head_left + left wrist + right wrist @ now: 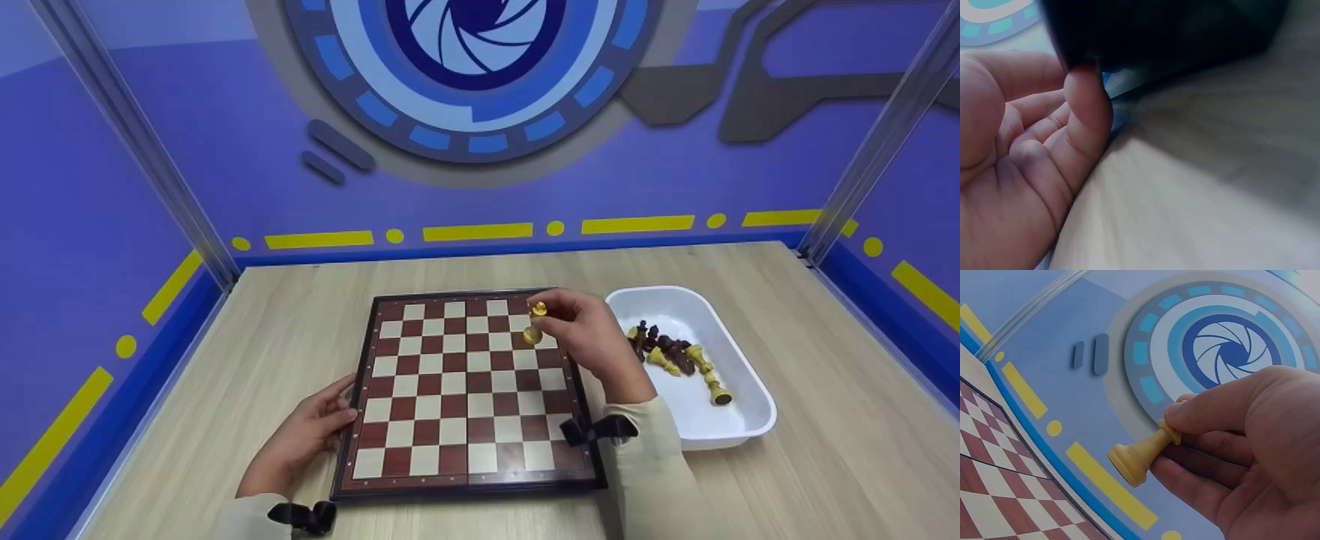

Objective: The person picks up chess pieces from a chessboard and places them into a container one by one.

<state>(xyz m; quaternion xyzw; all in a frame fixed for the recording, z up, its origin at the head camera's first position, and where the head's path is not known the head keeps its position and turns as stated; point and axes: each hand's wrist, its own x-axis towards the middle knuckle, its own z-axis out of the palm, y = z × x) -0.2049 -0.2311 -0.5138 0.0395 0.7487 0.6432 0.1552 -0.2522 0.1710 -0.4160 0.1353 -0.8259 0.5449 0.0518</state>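
Observation:
A brown-and-cream chessboard point(442, 388) with a dark rim lies flat on the table. At its left edge my left hand point(304, 433) holds the rim with thumb and bent fingers. In the left wrist view, a bent fingertip meets the dark side of the board point(1168, 34). Over the board's far right corner, my right hand point(589, 337) pinches a yellow chess piece point(532, 336) above the squares. The right wrist view shows this chess piece point(1131, 464) tilted, its round base outward. Thumb and fingers cover most of its top, so I cannot tell which piece it is.
To the right of the board stands a white plastic tray point(739, 420). Several yellow chess pieces point(712, 379) and dark brown chess pieces point(679, 352) lie jumbled in it. Blue-purple wall panels point(480, 202) enclose the wooden table point(840, 390) at the back and sides.

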